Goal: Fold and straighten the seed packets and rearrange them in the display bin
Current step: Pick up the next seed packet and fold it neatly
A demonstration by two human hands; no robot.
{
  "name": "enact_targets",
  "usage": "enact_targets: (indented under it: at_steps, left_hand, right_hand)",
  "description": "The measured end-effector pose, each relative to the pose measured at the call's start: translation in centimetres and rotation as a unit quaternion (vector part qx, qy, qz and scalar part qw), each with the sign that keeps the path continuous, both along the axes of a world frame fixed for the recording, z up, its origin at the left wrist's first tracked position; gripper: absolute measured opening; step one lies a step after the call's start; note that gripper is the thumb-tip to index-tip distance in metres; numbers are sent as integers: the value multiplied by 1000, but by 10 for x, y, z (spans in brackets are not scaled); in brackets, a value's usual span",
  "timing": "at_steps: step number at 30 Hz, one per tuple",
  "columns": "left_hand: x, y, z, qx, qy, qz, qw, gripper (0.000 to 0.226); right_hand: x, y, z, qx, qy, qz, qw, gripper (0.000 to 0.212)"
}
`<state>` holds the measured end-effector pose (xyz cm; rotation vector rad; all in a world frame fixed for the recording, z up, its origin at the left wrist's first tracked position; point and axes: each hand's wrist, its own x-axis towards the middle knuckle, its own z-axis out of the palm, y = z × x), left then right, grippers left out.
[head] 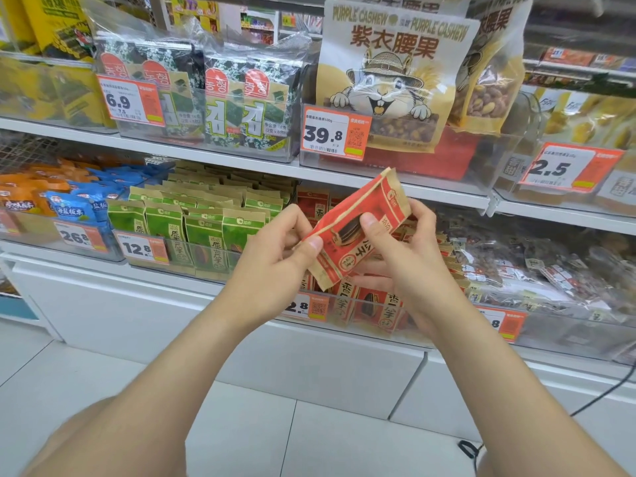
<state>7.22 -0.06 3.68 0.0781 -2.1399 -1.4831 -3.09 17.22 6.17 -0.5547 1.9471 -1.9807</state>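
A red and kraft-paper seed packet point(370, 204) is tilted in the air in front of the lower shelf, its top pointing up and to the right. My left hand point(275, 249) pinches its lower left edge with thumb on the front. My right hand point(402, 249) grips its middle, thumb pressed on the front and fingers behind. Below and behind my hands stands the clear display bin point(347, 325) with more red seed packets point(375, 304) upright in it.
Green seed packets point(203, 218) fill the bin to the left, with blue and orange snack bags point(69, 201) beyond. Loose small packs point(537, 270) lie in the bin to the right. Seaweed packs point(237, 101) and cashew bags point(389, 80) stand on the upper shelf.
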Motion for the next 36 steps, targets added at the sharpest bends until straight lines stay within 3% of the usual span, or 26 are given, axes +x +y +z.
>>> enact_targets:
  at_steps: [3, 7, 11, 16, 20, 26, 33, 36]
  left_hand:
    - [-3, -3, 1, 66, -40, 25, 997, 22]
    - [-1, 1, 4, 33, -79, 84, 993, 29]
    - [-2, -1, 0, -9, -96, 75, 992, 48]
    - [-3, -2, 2, 111, -108, 48, 987, 25]
    - [-4, -4, 1, 122, -85, 47, 988, 21]
    - [-2, 1, 2, 8, -75, 31, 997, 39]
    - [-6, -8, -4, -54, -48, 75, 995, 28]
    - [-10, -13, -1, -58, -39, 96, 993, 27]
  right_hand:
    - [-8, 0, -6, 6, 41, -82, 996, 45]
    - [-6, -1, -4, -19, 38, -34, 999, 25]
    - [-5, 2, -3, 15, 13, 21, 1000, 21]
    - [-9, 6, -1, 49, 6, 31, 998, 15]
    - [-7, 6, -3, 51, 43, 42, 997, 23]
    - [-3, 4, -2, 34, 60, 11, 998, 14]
    - [-2, 4, -1, 97, 73, 104, 987, 17]
    - [-3, 2, 0, 112, 97, 70, 987, 13]
